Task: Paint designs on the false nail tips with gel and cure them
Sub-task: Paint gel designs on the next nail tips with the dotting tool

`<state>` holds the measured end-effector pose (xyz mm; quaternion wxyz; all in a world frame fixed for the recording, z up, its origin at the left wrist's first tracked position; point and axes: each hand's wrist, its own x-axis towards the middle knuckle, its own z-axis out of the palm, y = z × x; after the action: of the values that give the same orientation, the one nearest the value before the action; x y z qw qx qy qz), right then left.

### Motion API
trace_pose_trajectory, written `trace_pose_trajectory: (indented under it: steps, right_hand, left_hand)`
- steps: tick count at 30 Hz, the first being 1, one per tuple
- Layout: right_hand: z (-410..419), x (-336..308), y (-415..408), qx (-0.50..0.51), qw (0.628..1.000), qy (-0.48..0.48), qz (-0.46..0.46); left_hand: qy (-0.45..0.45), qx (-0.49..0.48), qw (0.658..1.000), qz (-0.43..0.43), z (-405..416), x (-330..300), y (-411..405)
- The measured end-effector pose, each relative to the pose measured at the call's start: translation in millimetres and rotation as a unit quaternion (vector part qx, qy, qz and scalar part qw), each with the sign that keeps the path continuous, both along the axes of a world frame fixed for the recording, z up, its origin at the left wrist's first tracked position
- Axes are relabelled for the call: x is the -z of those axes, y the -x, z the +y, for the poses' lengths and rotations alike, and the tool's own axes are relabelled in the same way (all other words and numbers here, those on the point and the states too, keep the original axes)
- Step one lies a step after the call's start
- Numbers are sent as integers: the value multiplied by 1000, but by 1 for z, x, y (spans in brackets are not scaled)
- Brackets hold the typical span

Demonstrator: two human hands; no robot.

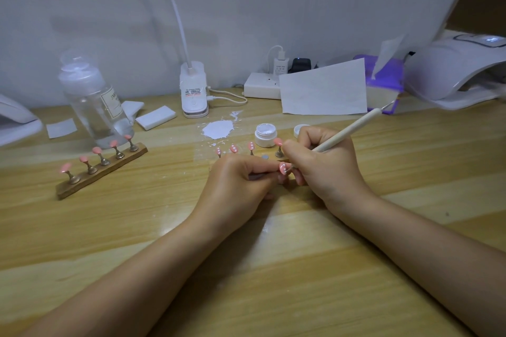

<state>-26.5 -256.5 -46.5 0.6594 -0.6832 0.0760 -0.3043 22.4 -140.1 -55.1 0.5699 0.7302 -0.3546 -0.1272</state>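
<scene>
Pinching a small stand post, the left hand point(235, 180) curls its fingers closed around it, presenting a pink nail tip point(283, 168) with white dots. Right hand point(325, 164) grips a dotting pen point(347, 128) in a closed writing hold, its point touching that tip. Just beyond the fingertips stand a nail holder point(250, 149) with four more tips and an open white gel jar point(265, 134). Far left of the fingers: a second holder point(101, 167); far right: a curing lamp point(454, 71).
</scene>
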Motion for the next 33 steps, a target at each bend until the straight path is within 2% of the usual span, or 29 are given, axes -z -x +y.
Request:
trace_pose_trajectory:
  steps: [33]
  right_hand:
    - [0, 0, 0, -11, 1000, -13, 0]
  left_hand:
    - [6, 15, 1000, -6, -1, 0, -1]
